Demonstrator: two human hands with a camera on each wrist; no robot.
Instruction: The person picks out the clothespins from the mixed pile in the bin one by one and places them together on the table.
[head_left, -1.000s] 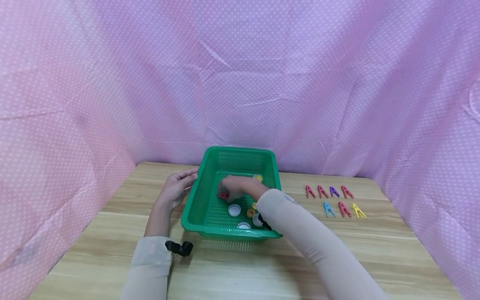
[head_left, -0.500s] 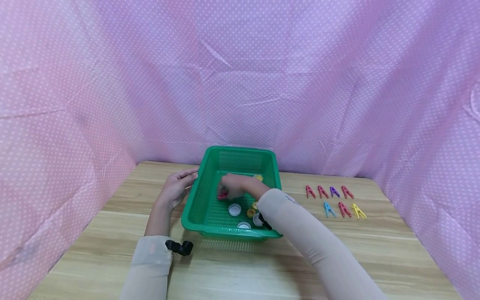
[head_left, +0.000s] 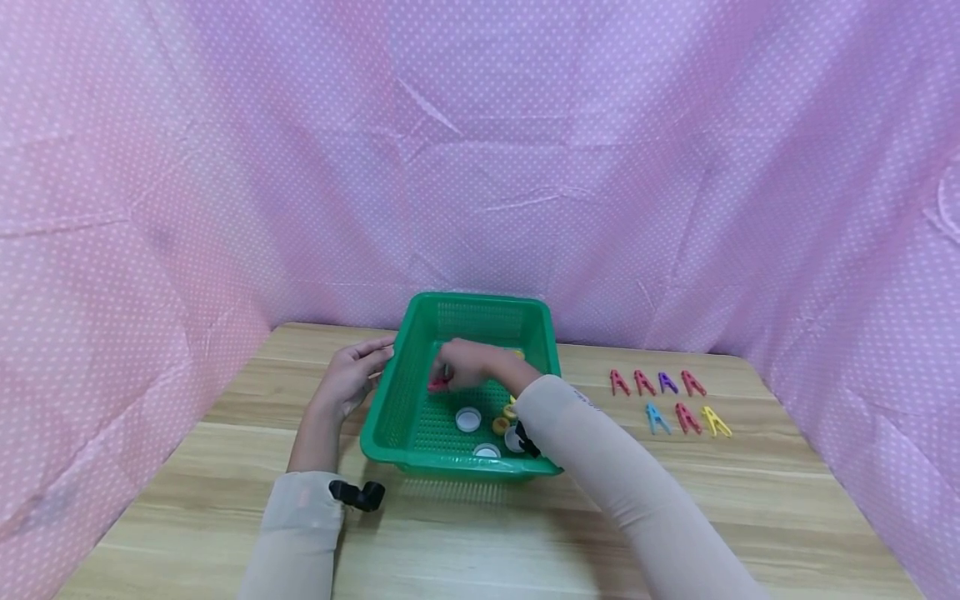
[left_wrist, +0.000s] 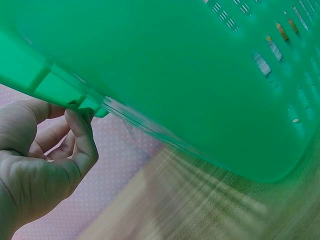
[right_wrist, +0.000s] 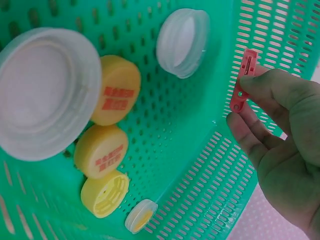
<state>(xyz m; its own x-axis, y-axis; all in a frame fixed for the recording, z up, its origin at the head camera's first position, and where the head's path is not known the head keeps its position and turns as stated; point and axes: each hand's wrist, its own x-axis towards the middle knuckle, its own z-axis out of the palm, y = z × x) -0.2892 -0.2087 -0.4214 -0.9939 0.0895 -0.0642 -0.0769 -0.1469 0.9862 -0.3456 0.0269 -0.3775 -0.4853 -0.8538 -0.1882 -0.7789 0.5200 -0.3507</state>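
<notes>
My right hand (head_left: pixel 467 364) is inside the green plastic basket (head_left: pixel 461 463). It pinches a red clothespin (right_wrist: pixel 244 80) between thumb and fingers, as the right wrist view shows, near the basket's slotted wall. At the basket's left side, my left hand (left_wrist: pixel 52 155) pinches the lip of the rim between thumb and finger. Loose caps lie on the basket floor: white lids such as this one (head_left: pixel 468 419), orange-yellow caps (right_wrist: pixel 101 151) with red print, and a yellow cap (right_wrist: pixel 105 194) with its hollow side showing.
On the wooden table (head_left: pixel 750 500), right of the basket, several clothespins stand in two rows: red (head_left: pixel 619 382), purple (head_left: pixel 667 382), blue (head_left: pixel 657 418) and yellow (head_left: pixel 716 422). A pink dotted cloth (head_left: pixel 480 167) hangs behind and along both sides.
My right hand has shifted slightly left and toward the basket's far end, carrying the red clothespin. The left hand has stayed at the rim.
</notes>
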